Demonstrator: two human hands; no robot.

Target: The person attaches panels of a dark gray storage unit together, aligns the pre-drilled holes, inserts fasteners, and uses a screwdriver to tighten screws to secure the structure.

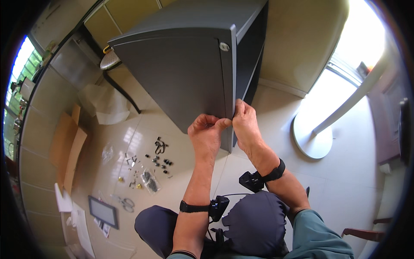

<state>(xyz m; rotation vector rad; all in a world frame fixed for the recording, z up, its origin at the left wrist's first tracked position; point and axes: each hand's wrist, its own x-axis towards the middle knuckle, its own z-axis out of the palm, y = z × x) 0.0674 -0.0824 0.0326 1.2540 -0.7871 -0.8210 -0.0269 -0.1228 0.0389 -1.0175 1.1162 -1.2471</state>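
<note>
A dark grey cabinet point(181, 73) stands in front of me, with a round silver lock point(224, 46) near the top of its face and a pale strip point(234, 77) along its right edge. My left hand point(206, 131) is closed at the lower part of that edge, its thumb stretched toward the strip and its fingers curled. Against the other side of the edge, my right hand point(246, 125) is closed too, fingertips pressed together. The two hands nearly touch. Whatever is between their fingers is hidden or too small to make out.
Small hardware point(159, 162), scissors point(125, 203) and a dark-framed panel point(103, 211) lie on the floor at left, near an open cardboard box point(71, 151). A stool point(110, 60) stands behind. To the right is a round white pole base point(312, 140).
</note>
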